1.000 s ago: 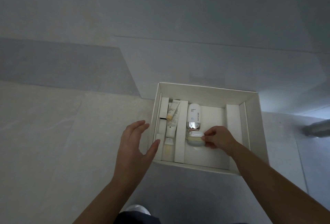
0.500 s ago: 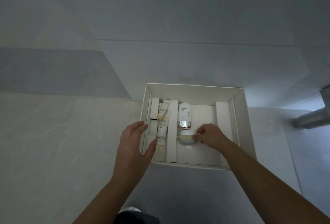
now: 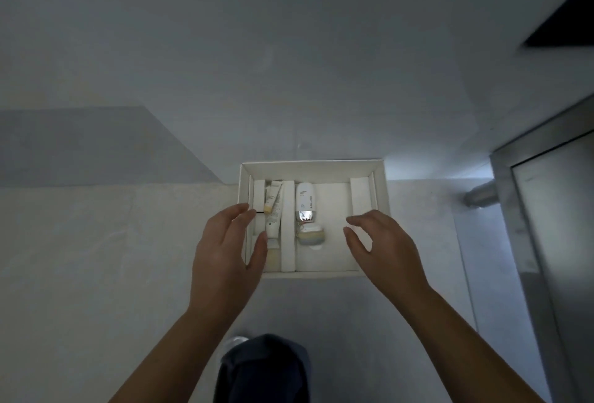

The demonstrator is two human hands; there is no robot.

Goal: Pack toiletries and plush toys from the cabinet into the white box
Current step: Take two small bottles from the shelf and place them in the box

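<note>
The white box (image 3: 313, 168), a rectangular cardboard tray with upright divider strips, sits on the pale tiled floor (image 3: 96, 242). In its middle compartment a glossy white bottle (image 3: 305, 201) lies flat, long axis running away from the person, its silvery cap nearest them. Just below it rests a small rounded jar (image 3: 311, 235). A slim cream tube (image 3: 274, 209) lies lengthwise in the left slot. The left hand (image 3: 225, 251) and right hand (image 3: 382, 248) hover over the box's sides, fingers spread and empty.
</note>
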